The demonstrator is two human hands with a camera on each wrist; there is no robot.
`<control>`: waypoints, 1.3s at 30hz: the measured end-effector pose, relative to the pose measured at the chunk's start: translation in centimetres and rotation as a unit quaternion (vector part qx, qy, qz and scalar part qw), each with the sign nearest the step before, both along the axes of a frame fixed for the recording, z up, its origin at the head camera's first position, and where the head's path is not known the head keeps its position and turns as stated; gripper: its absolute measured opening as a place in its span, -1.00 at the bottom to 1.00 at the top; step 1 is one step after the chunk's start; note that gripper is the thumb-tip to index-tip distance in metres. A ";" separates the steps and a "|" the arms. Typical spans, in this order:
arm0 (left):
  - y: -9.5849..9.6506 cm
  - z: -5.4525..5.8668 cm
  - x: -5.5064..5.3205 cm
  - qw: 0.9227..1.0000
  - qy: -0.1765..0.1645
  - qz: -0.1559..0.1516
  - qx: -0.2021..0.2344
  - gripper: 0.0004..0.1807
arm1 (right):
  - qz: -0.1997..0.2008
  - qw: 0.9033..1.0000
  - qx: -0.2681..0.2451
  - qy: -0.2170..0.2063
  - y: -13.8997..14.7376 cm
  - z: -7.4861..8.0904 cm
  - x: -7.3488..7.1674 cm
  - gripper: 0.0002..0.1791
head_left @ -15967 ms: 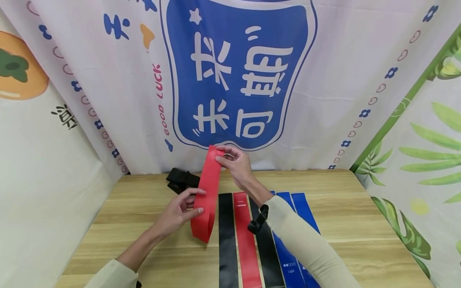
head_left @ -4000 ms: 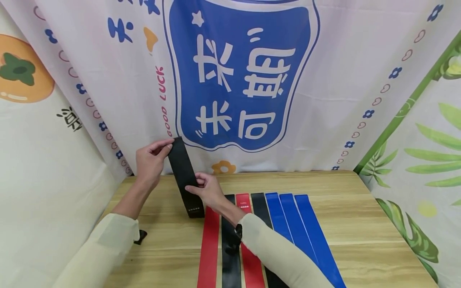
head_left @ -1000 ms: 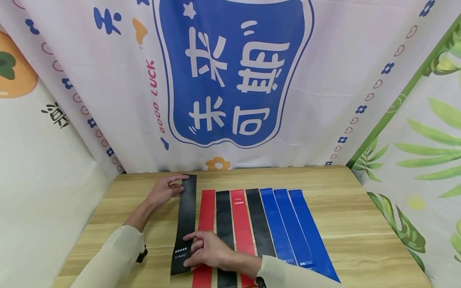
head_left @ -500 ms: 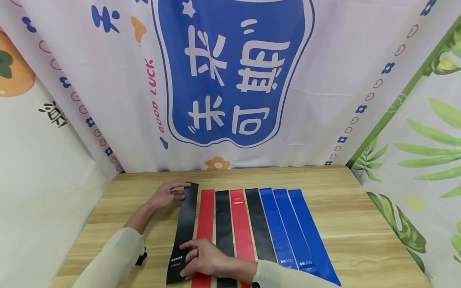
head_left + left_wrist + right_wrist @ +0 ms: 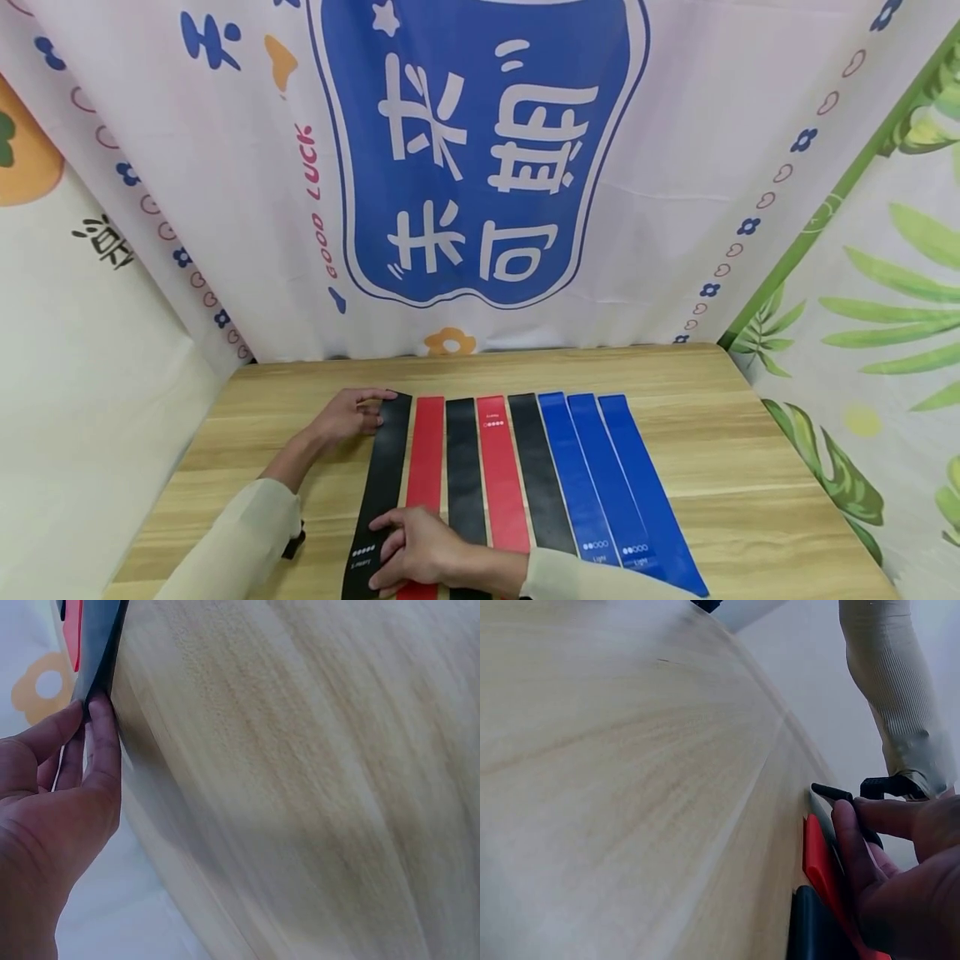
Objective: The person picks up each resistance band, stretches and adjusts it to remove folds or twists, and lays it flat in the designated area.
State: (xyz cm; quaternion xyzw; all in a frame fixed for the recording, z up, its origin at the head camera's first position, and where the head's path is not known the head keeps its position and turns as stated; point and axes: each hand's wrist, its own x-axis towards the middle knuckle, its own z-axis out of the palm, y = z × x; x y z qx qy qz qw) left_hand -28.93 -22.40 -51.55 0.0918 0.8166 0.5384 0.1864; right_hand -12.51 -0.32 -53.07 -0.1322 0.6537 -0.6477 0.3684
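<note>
A black resistance band [image 5: 385, 475] with white dots and lettering at its near end lies at the left end of a row of bands. My left hand [image 5: 343, 421] pinches its far end between thumb and fingers; the left wrist view shows this grip on the black band [image 5: 100, 652] close up. Near the other end, my right hand [image 5: 422, 550] holds the band's right edge. In the right wrist view, the thumb and fingers of that hand [image 5: 911, 862] pinch the black band's end [image 5: 832, 793]. Right beside it lies a red band [image 5: 427, 450].
Farther right lie another black band [image 5: 465, 467], a lettered red band [image 5: 504, 475], one more black band [image 5: 542, 475] and three blue bands [image 5: 651, 492], close together on the wooden table [image 5: 765, 500]. A printed curtain [image 5: 675, 208] hangs behind the table's back edge.
Earlier I held a red band, now laid in the row. The black band, upright 4 seconds ago, has come down left of it. In the last second both hands shifted it slightly towards me.
</note>
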 end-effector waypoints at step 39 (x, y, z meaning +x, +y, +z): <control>-0.6 0.7 3.4 0.972 0.197 0.036 -0.126 -0.46 | 0.059 0.993 0.038 0.100 5.3 2.7 -2.8 -0.58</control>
